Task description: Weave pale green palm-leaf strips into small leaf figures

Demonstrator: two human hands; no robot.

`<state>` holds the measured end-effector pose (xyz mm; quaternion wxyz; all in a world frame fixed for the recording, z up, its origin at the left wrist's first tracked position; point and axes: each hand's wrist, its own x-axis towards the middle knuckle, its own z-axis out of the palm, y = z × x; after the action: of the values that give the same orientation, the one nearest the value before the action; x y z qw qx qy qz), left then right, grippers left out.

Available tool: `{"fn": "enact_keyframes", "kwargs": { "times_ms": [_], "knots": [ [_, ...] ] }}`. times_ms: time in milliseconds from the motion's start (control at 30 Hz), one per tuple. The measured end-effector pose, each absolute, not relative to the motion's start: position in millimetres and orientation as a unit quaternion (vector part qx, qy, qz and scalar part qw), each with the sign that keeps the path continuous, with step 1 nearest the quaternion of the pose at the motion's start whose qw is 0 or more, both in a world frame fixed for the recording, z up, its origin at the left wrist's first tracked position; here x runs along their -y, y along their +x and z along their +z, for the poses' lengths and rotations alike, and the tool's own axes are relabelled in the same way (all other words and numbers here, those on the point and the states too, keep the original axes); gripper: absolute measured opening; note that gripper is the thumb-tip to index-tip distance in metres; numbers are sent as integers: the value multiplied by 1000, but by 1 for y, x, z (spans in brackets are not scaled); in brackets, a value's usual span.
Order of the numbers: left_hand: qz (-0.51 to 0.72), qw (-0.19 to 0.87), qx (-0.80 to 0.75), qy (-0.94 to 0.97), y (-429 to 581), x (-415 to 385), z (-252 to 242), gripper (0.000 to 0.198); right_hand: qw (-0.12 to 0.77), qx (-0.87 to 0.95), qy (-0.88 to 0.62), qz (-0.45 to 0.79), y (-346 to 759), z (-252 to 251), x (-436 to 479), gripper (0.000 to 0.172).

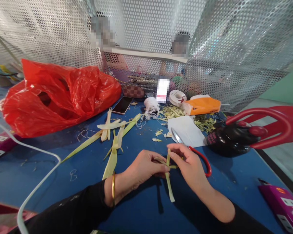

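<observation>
My left hand (146, 165) is closed, its thumb and fingers pinching pale green leaf strips (169, 187), which look like corn husk, where they cross. One strip hangs down below the fingers. My right hand (189, 164) pinches the upper end of the upright strip between thumb and fingertips. Partly hidden behind the right hand lie scissors (207, 164) with a red handle, the metal blade resting near white paper (186, 130). Left of my hands, longer husk pieces (113, 152) lie crossed on the blue table (85, 178).
A red plastic bag (63, 94) fills the back left, beside a phone (122, 105). White thread (151, 107), a ribbon spool (177, 97) and an orange packet (202, 105) stand behind. A black container (230, 139) and purple power strip (280, 203) are right; a white cable (39, 188) crosses left.
</observation>
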<state>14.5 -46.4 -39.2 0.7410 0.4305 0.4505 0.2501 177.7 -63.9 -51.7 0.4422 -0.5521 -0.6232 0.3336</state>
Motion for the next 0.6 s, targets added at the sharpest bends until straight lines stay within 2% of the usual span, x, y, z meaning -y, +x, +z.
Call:
{"fn": "enact_keyframes", "kwargs": {
  "times_ms": [67,200,333,600],
  "knots": [
    [252,738,-439,446,15,47,-42,17,448,683,-526,238,180,-48,64,23],
    [247,643,-438,578,12,47,-51,8,387,788,-455,150,179,-44,68,5],
    [232,568,-448,650,9,47,-54,12,347,794,-465,183,177,-43,69,9],
    [231,610,-425,628,12,49,-49,14,386,723,-484,308,174,-46,70,18]
  ]
}}
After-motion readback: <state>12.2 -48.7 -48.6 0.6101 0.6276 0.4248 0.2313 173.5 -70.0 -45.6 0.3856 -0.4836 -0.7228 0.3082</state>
